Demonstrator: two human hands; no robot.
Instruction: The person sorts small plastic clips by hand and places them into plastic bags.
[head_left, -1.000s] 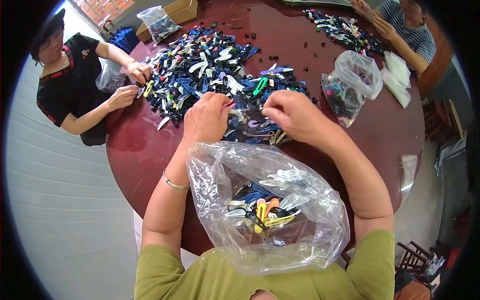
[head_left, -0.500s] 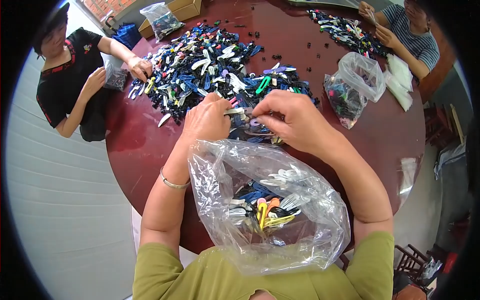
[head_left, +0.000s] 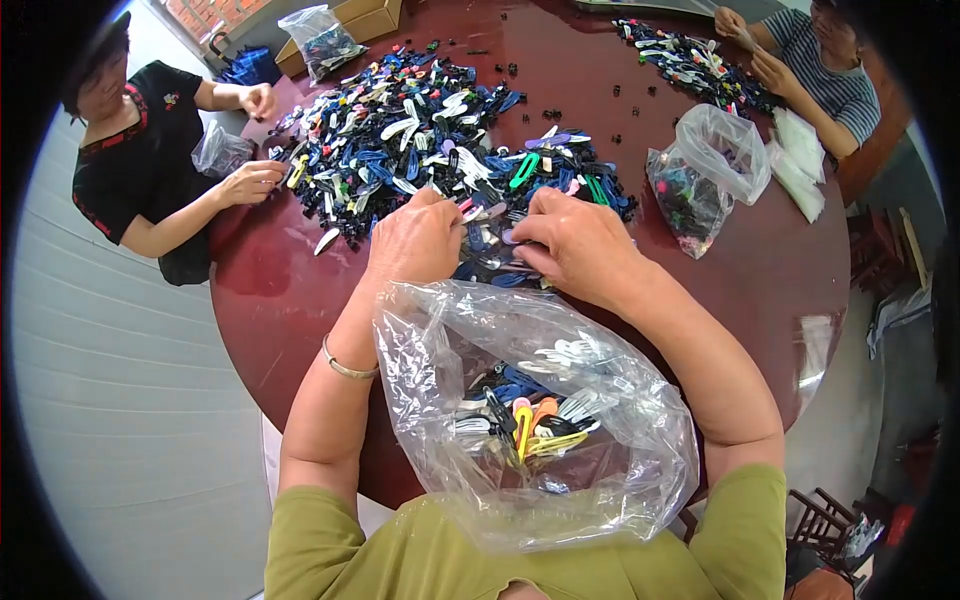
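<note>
Hair clips [head_left: 480,160] lie in a wide, mixed-colour heap across the middle of the round, dark red table [head_left: 270,300], and its near edge reaches the person's two hands. Closest to the camera, an open clear plastic bag [head_left: 600,470] rests against the person's green shirt at the table's rim; inside it lie more clips, white, blue, yellow and orange. Just past the bag's mouth, the left hand [head_left: 415,240] is curled with thumb and forefinger pinched on a pale clip [head_left: 478,212], which sticks out toward the other hand. A thin metal bracelet [head_left: 347,368] circles that wrist. The right hand [head_left: 575,245] lies palm down on the pile just beside it, fingers bent into the clips; whether it grips one cannot be told.

Farther right, a second clear bag [head_left: 715,150] with dark and coloured pieces stands open on the table, well apart from the hands. At the left edge, a person in a black top has one hand [head_left: 250,182] at the heap and holds a small bag [head_left: 218,150] near the chest. At the far right, another person in a striped shirt works over a smaller pile [head_left: 690,65]. A cardboard box [head_left: 360,18] sits at the far rim.
</note>
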